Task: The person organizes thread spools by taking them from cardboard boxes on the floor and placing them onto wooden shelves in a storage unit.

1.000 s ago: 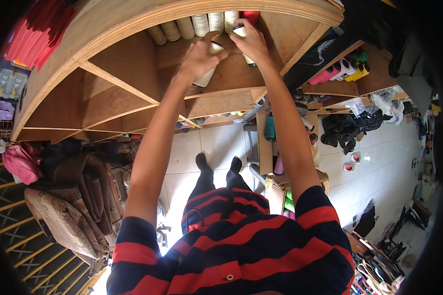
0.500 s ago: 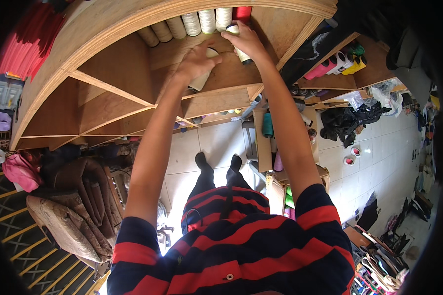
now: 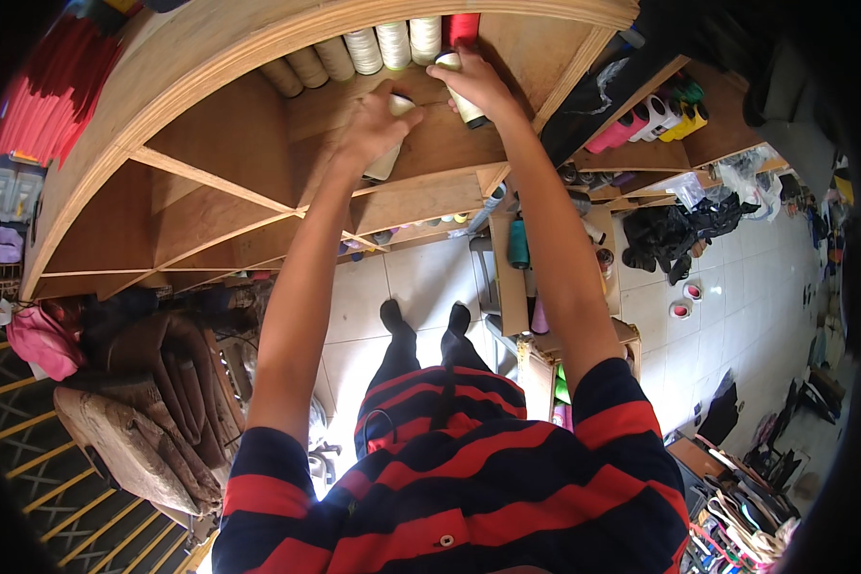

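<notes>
My left hand (image 3: pixel 378 126) is wrapped round a cream thread spool (image 3: pixel 385 165) that leans at a slant in the wooden shelf compartment. Part of this spool is covered by the fingers. To its right, my right hand (image 3: pixel 476 84) grips another cream thread spool (image 3: pixel 467 109), tilted, with a dark end pointing down. Behind both hands a row of upright spools lines the back of the compartment, running from tan ones (image 3: pixel 306 67) through white ones (image 3: pixel 392 46) to a red spool (image 3: pixel 464 29) at the right.
Wooden dividers (image 3: pixel 210 179) split the shelf unit into compartments. Right of it, a lower shelf carries pink, white and yellow spools (image 3: pixel 652 117). Below my right arm stands a cardboard box (image 3: pixel 512 277) with spools. Folded brown material (image 3: pixel 134 440) lies at left, black bags (image 3: pixel 679 230) on the floor at right.
The fingers of my left hand, spread over the cream spool before, have closed round it. My right hand keeps its spool and has shifted only slightly.
</notes>
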Tool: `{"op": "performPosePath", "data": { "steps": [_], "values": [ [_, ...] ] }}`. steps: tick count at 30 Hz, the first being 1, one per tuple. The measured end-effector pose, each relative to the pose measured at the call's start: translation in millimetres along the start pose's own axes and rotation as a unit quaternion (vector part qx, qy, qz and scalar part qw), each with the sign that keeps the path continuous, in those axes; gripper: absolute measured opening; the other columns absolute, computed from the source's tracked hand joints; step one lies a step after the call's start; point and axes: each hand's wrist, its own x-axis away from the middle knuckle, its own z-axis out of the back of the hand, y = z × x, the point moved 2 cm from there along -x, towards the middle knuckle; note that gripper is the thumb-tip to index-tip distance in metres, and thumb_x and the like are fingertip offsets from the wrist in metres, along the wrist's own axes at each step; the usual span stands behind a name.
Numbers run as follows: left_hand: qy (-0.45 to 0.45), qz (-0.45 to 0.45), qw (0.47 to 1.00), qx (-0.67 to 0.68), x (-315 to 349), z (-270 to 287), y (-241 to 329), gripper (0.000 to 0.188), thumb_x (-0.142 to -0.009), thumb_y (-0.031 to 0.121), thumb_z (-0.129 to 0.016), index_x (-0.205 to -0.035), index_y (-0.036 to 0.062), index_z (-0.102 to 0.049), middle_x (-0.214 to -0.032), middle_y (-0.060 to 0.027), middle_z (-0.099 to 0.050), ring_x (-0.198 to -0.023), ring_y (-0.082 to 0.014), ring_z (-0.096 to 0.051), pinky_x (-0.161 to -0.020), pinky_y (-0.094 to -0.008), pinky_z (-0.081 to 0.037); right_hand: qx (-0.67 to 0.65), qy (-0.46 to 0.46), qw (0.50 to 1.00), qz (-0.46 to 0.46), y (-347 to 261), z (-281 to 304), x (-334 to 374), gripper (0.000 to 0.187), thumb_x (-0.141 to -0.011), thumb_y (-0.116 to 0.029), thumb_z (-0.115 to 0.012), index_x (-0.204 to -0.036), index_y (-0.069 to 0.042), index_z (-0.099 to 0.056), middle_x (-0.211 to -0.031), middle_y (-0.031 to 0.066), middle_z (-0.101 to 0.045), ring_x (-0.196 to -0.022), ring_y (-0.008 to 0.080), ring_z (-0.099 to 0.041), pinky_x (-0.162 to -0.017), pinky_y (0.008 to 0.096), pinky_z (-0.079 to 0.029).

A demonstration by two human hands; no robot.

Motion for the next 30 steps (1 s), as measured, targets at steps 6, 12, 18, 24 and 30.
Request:
{"op": "performPosePath", "data": {
  "steps": [6, 12, 18, 24, 30],
  "values": [
    [0.178, -0.156, 0.951, 0.199, 6.5, -12.7, 7.9, 0.034, -0.080, 0.011, -0.062, -0.109, 0.0023, -0.047, -0.101, -0.0138, -0.058, -0.095, -0.0219, -0.057, -0.084, -0.0328, -0.044, -0.104, 0.144, 0.981, 0.078, 3.7, 1.3, 55.0, 0.043, -0.084, -0.024, -0.067, -0.116, -0.001, -0.050, -0.077, 0.0058, -0.060, -0.050, 0.0131, -0.057, -0.044, 0.0272, -0.047],
    [0.191, -0.232, 0.918, 0.259, -8.9, -40.9, 25.5, 0.042, -0.086, 0.005, -0.064, -0.117, 0.0019, -0.036, -0.104, -0.0118, -0.051, -0.096, -0.0198, -0.052, -0.085, -0.0315, -0.044, -0.100, 0.133, 0.973, 0.163, 12.6, -2.1, 93.7, 0.038, -0.074, -0.019, -0.071, -0.102, 0.002, -0.057, -0.097, 0.0193, -0.059, -0.079, 0.0291, -0.062, -0.070, 0.0369, -0.050],
    [0.191, -0.237, 0.911, 0.277, -28.6, -54.0, 39.4, 0.049, -0.075, 0.016, -0.079, -0.111, 0.0029, -0.047, -0.095, -0.0121, -0.065, -0.087, -0.0224, -0.064, -0.075, -0.0342, -0.051, 0.066, 0.105, 0.965, 0.231, 19.5, -1.7, 95.9, 0.046, -0.069, -0.020, -0.071, -0.110, -0.003, -0.059, -0.135, 0.0269, -0.039, -0.112, 0.0441, -0.051, -0.092, 0.0469, -0.043],
    [0.168, -0.245, 0.935, 0.195, -39.9, -46.3, 41.9, 0.051, -0.076, 0.011, -0.078, -0.117, 0.0018, -0.047, -0.099, -0.0111, -0.065, -0.091, -0.0174, -0.063, -0.078, -0.0309, -0.052, 0.072, 0.095, 0.975, 0.189, 12.9, -4.2, 90.8, 0.047, -0.070, -0.018, -0.070, -0.112, -0.001, -0.057, -0.132, 0.0244, -0.043, -0.111, 0.0425, -0.051, -0.092, 0.0445, -0.043],
    [0.135, -0.201, 0.936, 0.256, -23.7, -47.8, 25.3, 0.047, -0.083, 0.010, -0.070, -0.123, 0.0001, -0.049, -0.105, -0.0163, -0.065, -0.098, -0.0236, -0.064, -0.081, -0.0337, -0.055, 0.086, 0.156, 0.971, 0.159, 7.5, -12.1, 101.6, 0.048, -0.073, -0.023, -0.071, -0.116, -0.006, -0.058, -0.123, 0.0235, -0.047, -0.110, 0.0417, -0.052, -0.091, 0.0435, -0.044]
  ]
}}
